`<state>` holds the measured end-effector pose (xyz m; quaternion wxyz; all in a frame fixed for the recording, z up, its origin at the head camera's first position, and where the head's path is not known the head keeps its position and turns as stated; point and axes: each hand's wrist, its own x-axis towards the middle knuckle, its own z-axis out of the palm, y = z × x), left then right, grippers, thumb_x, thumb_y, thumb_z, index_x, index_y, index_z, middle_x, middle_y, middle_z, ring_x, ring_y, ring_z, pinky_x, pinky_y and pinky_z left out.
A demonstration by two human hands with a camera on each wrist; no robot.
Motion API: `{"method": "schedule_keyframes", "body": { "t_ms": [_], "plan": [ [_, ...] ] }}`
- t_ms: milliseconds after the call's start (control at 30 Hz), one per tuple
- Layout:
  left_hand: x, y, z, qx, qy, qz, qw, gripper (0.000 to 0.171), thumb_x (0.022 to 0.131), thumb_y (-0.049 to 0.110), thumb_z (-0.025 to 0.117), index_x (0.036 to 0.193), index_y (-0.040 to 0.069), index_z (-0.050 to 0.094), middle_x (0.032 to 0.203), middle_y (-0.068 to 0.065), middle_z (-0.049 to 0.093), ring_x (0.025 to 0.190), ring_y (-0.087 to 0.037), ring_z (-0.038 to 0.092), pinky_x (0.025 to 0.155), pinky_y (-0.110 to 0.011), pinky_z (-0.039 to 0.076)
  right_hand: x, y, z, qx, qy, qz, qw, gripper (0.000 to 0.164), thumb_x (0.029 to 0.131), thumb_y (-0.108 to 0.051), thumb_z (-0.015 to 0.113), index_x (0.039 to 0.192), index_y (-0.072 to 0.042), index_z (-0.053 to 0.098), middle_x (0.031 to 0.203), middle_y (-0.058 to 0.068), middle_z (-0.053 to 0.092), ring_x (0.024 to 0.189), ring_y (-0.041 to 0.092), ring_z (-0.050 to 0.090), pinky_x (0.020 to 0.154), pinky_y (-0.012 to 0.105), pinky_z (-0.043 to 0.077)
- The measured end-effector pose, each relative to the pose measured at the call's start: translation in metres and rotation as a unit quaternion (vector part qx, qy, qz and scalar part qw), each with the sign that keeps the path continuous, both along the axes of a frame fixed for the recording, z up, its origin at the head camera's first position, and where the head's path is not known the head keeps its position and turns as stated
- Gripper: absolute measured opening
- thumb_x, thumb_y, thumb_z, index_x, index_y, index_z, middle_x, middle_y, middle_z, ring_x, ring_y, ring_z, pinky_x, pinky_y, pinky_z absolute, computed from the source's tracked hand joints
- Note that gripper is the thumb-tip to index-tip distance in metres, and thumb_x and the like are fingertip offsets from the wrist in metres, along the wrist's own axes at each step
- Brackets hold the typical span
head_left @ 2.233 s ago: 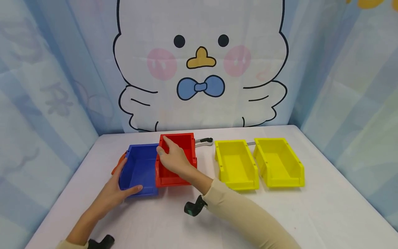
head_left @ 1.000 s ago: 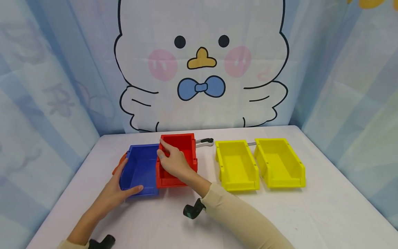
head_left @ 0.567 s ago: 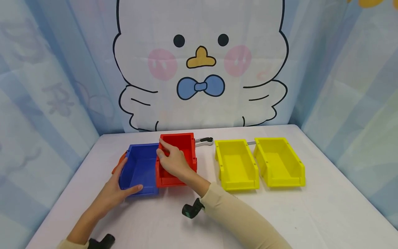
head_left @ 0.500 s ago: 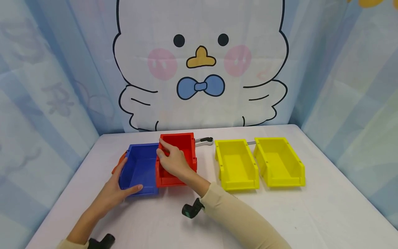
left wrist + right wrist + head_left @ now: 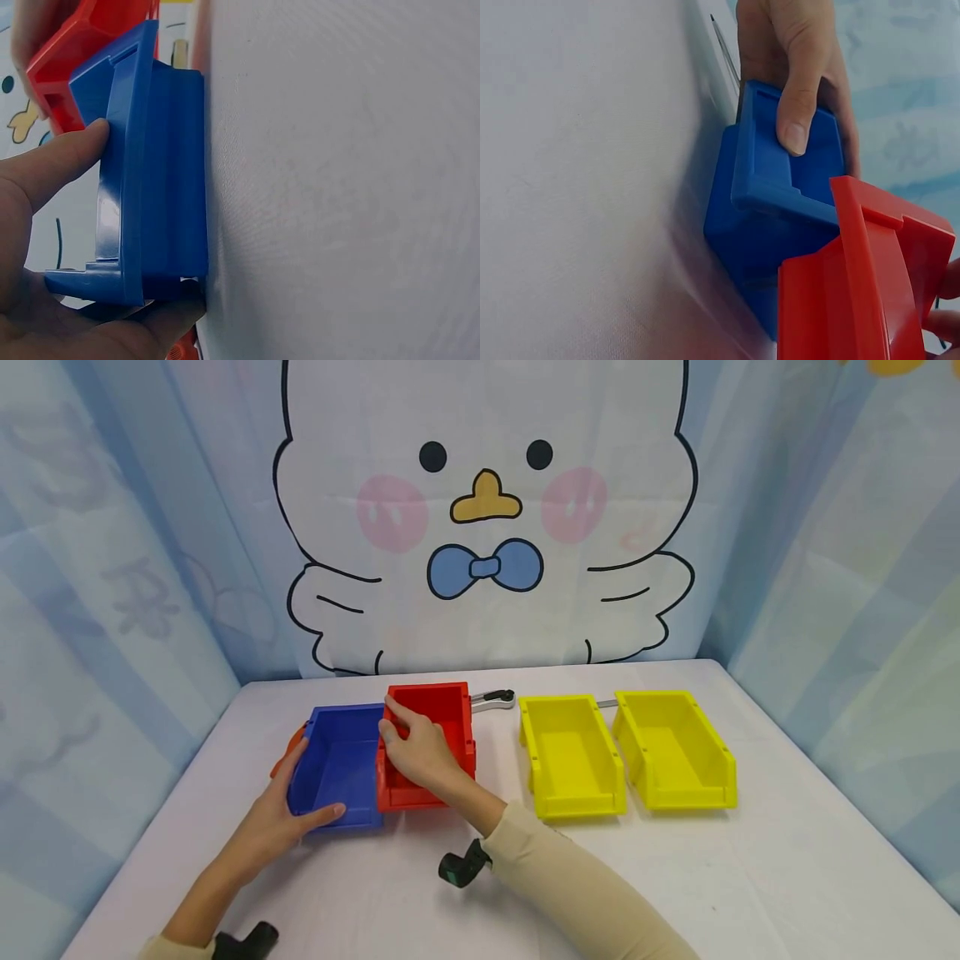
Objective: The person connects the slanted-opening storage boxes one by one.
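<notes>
A blue plastic bin stands at the left of the white table, its low front toward me. My left hand grips its left side, with the thumb over the front edge; in the left wrist view the blue bin sits between thumb and fingers. Just right of it a red bin overlaps the blue bin's right rim. My right hand reaches across into the red bin and pinches its left wall. The right wrist view has the red bin lying against the blue bin's edge.
Two yellow bins stand to the right, side by side. Behind the red bin a metal tool with a black part sticks out. An orange object shows behind the blue bin's left side. Printed curtains enclose the table.
Over the last two seconds my right fingers have drawn slightly nearer to me along the red bin's left wall. The left hand and the bins stay practically still.
</notes>
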<state>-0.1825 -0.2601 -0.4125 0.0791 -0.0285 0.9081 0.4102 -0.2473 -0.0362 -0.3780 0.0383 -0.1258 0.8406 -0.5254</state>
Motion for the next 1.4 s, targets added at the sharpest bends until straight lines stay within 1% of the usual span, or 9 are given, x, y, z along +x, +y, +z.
{"method": "schedule_keyframes", "body": {
  "t_ms": [100, 200, 267, 367, 867, 967, 1133, 1267, 1400],
  "plan": [
    [0.0, 0.0, 0.0, -0.001, -0.001, 0.0, 1.0, 0.123, 0.092, 0.047, 0.081, 0.171, 0.03, -0.011, 0.178, -0.027, -0.001, 0.159, -0.061, 0.011, 0.12, -0.081, 0.024, 0.0, 0.001, -0.001, 0.005, 0.003, 0.004, 1.0, 0.053, 0.11, -0.036, 0.053, 0.163, -0.035, 0.042, 0.126, 0.005, 0.075, 0.145, 0.026, 0.055, 0.12, 0.055, 0.048],
    [-0.001, 0.0, -0.001, -0.001, -0.002, -0.002, 1.0, 0.123, 0.092, 0.047, 0.081, 0.171, 0.03, -0.011, 0.178, -0.027, -0.001, 0.159, -0.061, 0.011, 0.12, -0.081, 0.023, -0.001, 0.002, -0.003, 0.004, -0.001, 0.01, 1.0, 0.054, 0.111, -0.036, 0.053, 0.163, -0.034, 0.041, 0.085, 0.003, 0.07, 0.095, 0.019, 0.068, 0.096, 0.039, 0.059],
    [-0.001, 0.0, -0.002, -0.001, 0.0, -0.003, 1.0, 0.123, 0.092, 0.047, 0.081, 0.171, 0.029, -0.011, 0.178, -0.028, -0.001, 0.159, -0.061, 0.011, 0.121, -0.081, 0.023, -0.003, 0.003, -0.004, 0.003, -0.002, 0.015, 1.0, 0.054, 0.111, -0.036, 0.053, 0.163, -0.035, 0.041, 0.067, 0.0, 0.057, 0.063, 0.016, 0.054, 0.074, 0.029, 0.053],
    [-0.003, 0.001, -0.002, -0.003, 0.005, -0.005, 1.0, 0.123, 0.092, 0.048, 0.081, 0.171, 0.029, -0.011, 0.178, -0.027, 0.0, 0.159, -0.061, 0.011, 0.121, -0.082, 0.023, -0.005, 0.004, -0.005, 0.002, -0.001, 0.017, 1.0, 0.054, 0.111, -0.036, 0.053, 0.164, -0.035, 0.04, 0.058, -0.002, 0.049, 0.048, 0.013, 0.038, 0.059, 0.024, 0.041],
    [-0.002, 0.0, 0.001, -0.01, 0.003, 0.0, 0.9999, 0.123, 0.092, 0.049, 0.08, 0.17, 0.03, -0.012, 0.178, -0.027, -0.002, 0.158, -0.063, 0.011, 0.118, -0.082, 0.025, -0.006, 0.003, -0.007, 0.003, 0.01, 0.022, 1.0, 0.055, 0.11, -0.037, 0.053, 0.163, -0.032, 0.041, 0.074, 0.001, 0.064, 0.058, 0.016, 0.046, 0.068, 0.029, 0.045],
    [-0.001, -0.001, 0.0, -0.009, 0.001, 0.0, 1.0, 0.123, 0.092, 0.049, 0.08, 0.17, 0.03, -0.013, 0.177, -0.027, -0.002, 0.158, -0.062, 0.011, 0.118, -0.082, 0.025, -0.005, 0.002, -0.008, 0.006, 0.014, 0.02, 1.0, 0.054, 0.11, -0.038, 0.053, 0.163, -0.032, 0.042, 0.082, -0.001, 0.067, 0.083, 0.019, 0.061, 0.089, 0.037, 0.057],
    [0.0, -0.001, 0.0, -0.01, 0.0, 0.0, 1.0, 0.123, 0.092, 0.049, 0.08, 0.17, 0.029, -0.013, 0.177, -0.028, -0.001, 0.158, -0.063, 0.012, 0.118, -0.082, 0.025, -0.003, 0.002, -0.009, 0.002, 0.013, 0.017, 1.0, 0.054, 0.11, -0.037, 0.053, 0.163, -0.032, 0.042, 0.112, 0.005, 0.078, 0.13, 0.029, 0.063, 0.116, 0.052, 0.051],
    [0.0, -0.001, -0.001, -0.009, 0.004, -0.001, 1.0, 0.122, 0.092, 0.048, 0.08, 0.171, 0.029, -0.012, 0.177, -0.028, -0.001, 0.158, -0.063, 0.012, 0.118, -0.082, 0.026, -0.003, 0.001, -0.01, 0.0, 0.013, 0.015, 1.0, 0.054, 0.11, -0.037, 0.053, 0.163, -0.032, 0.042, 0.139, 0.004, 0.073, 0.139, 0.029, 0.059, 0.12, 0.053, 0.048],
    [-0.001, -0.002, -0.001, -0.008, 0.005, -0.001, 0.9999, 0.122, 0.092, 0.048, 0.08, 0.171, 0.029, -0.012, 0.177, -0.028, 0.0, 0.158, -0.063, 0.013, 0.118, -0.082, 0.027, -0.003, 0.001, -0.011, 0.003, 0.01, 0.014, 1.0, 0.054, 0.11, -0.037, 0.053, 0.163, -0.033, 0.042, 0.131, 0.004, 0.076, 0.133, 0.028, 0.062, 0.119, 0.052, 0.05]
  ]
}}
